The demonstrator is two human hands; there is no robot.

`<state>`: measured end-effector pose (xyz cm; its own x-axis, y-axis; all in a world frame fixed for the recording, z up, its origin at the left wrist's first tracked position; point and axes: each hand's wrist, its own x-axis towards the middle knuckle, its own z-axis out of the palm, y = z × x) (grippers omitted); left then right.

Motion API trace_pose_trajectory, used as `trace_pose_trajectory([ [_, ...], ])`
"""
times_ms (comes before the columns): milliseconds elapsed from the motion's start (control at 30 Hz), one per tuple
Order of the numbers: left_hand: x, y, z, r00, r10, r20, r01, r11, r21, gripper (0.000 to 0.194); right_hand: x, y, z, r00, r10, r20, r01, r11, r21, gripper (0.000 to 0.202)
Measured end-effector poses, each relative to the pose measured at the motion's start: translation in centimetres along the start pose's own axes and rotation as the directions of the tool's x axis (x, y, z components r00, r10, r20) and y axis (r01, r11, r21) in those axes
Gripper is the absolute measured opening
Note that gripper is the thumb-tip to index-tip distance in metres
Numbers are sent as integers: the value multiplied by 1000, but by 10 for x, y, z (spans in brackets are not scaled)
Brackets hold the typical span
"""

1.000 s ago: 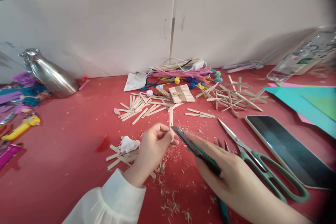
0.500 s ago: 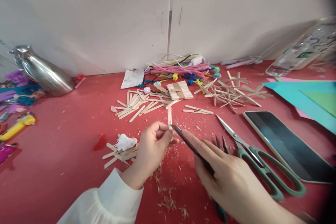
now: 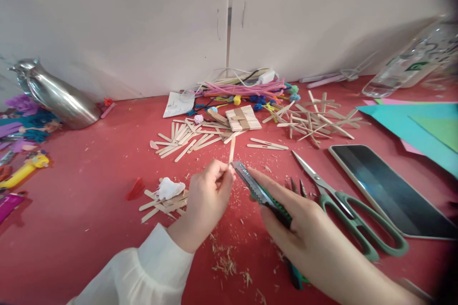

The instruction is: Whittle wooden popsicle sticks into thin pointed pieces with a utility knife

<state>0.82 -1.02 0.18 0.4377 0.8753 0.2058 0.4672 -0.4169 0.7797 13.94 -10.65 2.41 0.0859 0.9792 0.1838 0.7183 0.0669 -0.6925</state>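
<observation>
My left hand [image 3: 211,200] pinches a wooden craft stick [image 3: 232,150] near its lower end, and the stick points away from me. In my right hand [image 3: 300,219] is a utility knife [image 3: 263,193] with a dark and green handle, its blade tip touching or very near the stick at my left fingertips. Wood shavings [image 3: 225,262] lie scattered on the red table under both hands. Left of my left wrist, a crumpled white tissue [image 3: 171,188] rests on a small heap of craft sticks [image 3: 152,207].
Green-handled scissors [image 3: 358,221] and a phone [image 3: 390,190] lie to the right. Behind my hands are loose sticks [image 3: 184,140], a taped stick bundle [image 3: 243,118] and pink pipe cleaners [image 3: 243,88]. A metal jug [image 3: 66,97] stands far left, a plastic bottle [image 3: 397,69] far right.
The knife has rolled in my right hand, so the flat of its blade now shows. The stick looks shorter and narrower beyond my left fingers. The view has shifted slightly.
</observation>
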Motion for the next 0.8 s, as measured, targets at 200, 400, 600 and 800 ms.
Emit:
trace_pose_trajectory([
  [200, 1, 2, -1, 999, 9, 52, -7, 999, -36, 19, -5, 13, 13, 954, -281, -105, 200, 857, -475, 54],
  [400, 4, 3, 0, 997, -15, 78, 24, 994, -106, 13, -8, 3, 16, 920, -393, 10, 213, 478, -852, 62],
  [600, 4, -4, 2, 987, -135, 91, 150, 970, -190, 14, -3, 8, 10, 959, -274, -77, 179, 791, -585, 56],
  [800, 2, -8, 4, 984, -134, 114, 164, 934, -318, 21, 3, 7, -1, 1000, -16, -18, 16, 999, 29, 58],
])
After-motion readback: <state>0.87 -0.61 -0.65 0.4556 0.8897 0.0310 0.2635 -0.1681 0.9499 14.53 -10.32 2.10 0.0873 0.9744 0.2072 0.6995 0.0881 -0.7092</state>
